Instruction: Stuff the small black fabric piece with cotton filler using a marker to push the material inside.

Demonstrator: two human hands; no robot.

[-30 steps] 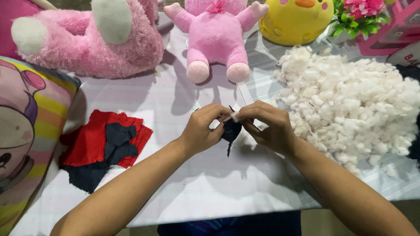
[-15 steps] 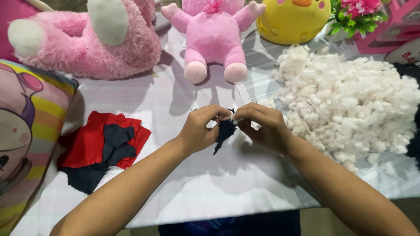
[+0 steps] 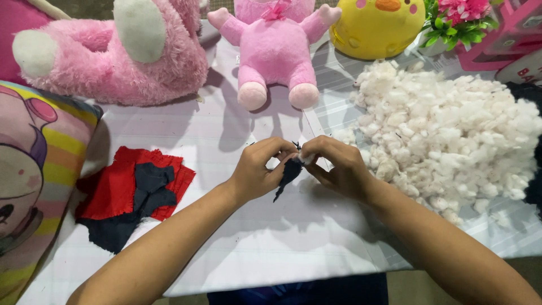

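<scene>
My left hand and my right hand meet over the middle of the white table. Between their fingertips they pinch a small dark blue fabric piece, which hangs down a little below the fingers. A bit of white stuffing shows at the fingertips of my right hand. A big heap of white stuffing lies just right of my right hand. To the left of my left forearm sits a pile of red and dark blue fabric scraps.
A large pink plush, a smaller pink plush and a yellow plush line the far edge. A striped cartoon cushion is at the left. Pink flowers and a pink box stand at the far right.
Both hands have kept pinching the dark fabric piece and shifted slightly; the fingers have closed in tighter around it. Nothing else has moved.
</scene>
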